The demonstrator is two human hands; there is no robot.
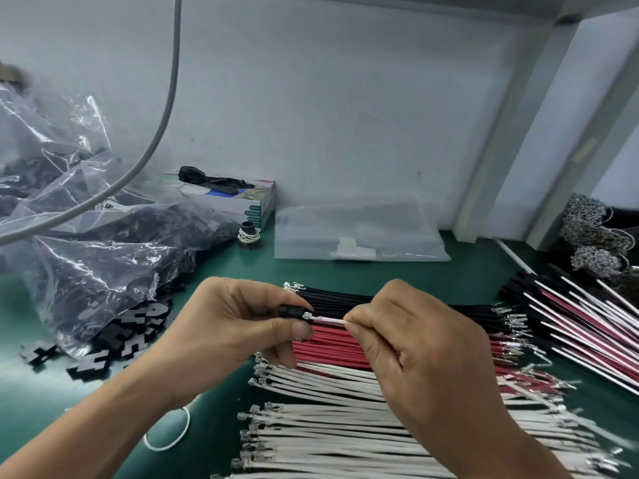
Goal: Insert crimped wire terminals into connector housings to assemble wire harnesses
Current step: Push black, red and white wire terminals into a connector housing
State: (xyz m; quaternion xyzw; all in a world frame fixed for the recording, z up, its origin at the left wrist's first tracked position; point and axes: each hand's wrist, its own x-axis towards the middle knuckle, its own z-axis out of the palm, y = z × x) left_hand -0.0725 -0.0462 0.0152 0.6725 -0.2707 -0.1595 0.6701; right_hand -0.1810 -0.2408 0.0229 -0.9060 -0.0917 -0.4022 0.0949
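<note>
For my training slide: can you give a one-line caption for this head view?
Left hand holds a black connector housing while the right hand feeds in a white wire, above sorted wire rows.

No text can be read: the print on the glove box (257, 202) and the label beside it are too blurred.

Two bare forearms, left hand (238, 326) and right hand (415, 344) ungloved, no sleeves, short nails
</note>
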